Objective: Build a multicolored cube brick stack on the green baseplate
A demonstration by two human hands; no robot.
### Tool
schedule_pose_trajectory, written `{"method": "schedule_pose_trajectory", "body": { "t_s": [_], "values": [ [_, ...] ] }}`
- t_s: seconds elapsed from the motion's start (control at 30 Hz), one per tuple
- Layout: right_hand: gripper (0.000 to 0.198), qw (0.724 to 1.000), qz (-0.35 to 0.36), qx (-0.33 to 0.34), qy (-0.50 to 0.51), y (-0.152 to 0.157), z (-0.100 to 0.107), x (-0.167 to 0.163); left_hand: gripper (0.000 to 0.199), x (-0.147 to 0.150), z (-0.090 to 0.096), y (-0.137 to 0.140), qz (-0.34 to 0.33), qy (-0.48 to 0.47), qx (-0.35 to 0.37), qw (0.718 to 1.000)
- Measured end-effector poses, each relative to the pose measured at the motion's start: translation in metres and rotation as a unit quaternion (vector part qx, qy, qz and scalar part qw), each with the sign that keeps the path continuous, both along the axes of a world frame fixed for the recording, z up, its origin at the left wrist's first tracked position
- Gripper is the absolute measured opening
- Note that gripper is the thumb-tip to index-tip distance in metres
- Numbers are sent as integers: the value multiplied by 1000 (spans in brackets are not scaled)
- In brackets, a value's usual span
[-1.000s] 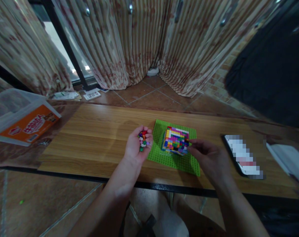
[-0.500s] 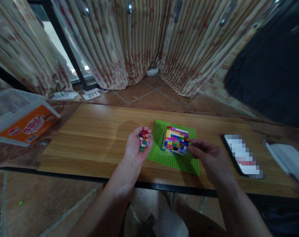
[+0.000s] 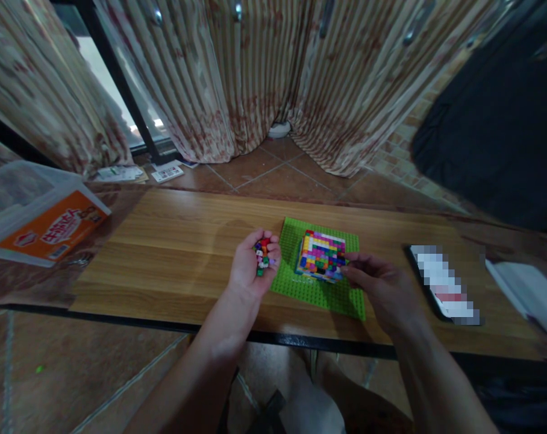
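Cupped palm up, my left hand (image 3: 250,265) holds a small pile of loose toy bricks (image 3: 263,256) in red, green, white and purple. A many-coloured block of toy bricks (image 3: 321,256) stands on a green studded baseplate (image 3: 296,292), right of that hand. At the block's right side is my right hand (image 3: 377,280), thumb and forefinger brought together against its edge. Whether a small brick sits between those fingertips is hidden.
The wooden table (image 3: 174,253) carries a phone (image 3: 445,283) and a white tray-like thing (image 3: 531,295) at the right. A clear plastic box (image 3: 43,211) with an orange label stands at the left end. Striped curtains (image 3: 255,78) hang behind.
Almost nothing differs. The view has shifted very slightly; both hands keep their places, the right one still at the block's right edge.
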State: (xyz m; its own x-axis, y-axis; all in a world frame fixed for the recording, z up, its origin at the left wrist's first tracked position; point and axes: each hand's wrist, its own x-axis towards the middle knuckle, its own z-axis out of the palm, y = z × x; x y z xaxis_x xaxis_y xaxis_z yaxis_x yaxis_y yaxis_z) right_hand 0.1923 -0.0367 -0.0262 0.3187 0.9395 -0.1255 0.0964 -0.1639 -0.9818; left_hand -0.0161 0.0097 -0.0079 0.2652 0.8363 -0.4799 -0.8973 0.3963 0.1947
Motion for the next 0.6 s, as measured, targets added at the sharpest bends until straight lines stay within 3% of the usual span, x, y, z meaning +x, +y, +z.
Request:
{"method": "schedule_pose_trajectory", "body": {
  "t_s": [0.17,0.4,0.53,0.6],
  "values": [
    [33,1000,5,2,9,-1,0,-1,27,3,0,-1,2,1,18,1000],
    [28,998,-3,19,-52,0,-1,2,28,5,3,-5,1,-40,41,998],
    [18,983,-101,104,-113,-4,11,-13,28,9,4,-8,-4,-67,36,997],
    [13,974,-96,154,-136,-8,16,-27,29,12,4,-10,-6,-77,36,996]
  ]
}}
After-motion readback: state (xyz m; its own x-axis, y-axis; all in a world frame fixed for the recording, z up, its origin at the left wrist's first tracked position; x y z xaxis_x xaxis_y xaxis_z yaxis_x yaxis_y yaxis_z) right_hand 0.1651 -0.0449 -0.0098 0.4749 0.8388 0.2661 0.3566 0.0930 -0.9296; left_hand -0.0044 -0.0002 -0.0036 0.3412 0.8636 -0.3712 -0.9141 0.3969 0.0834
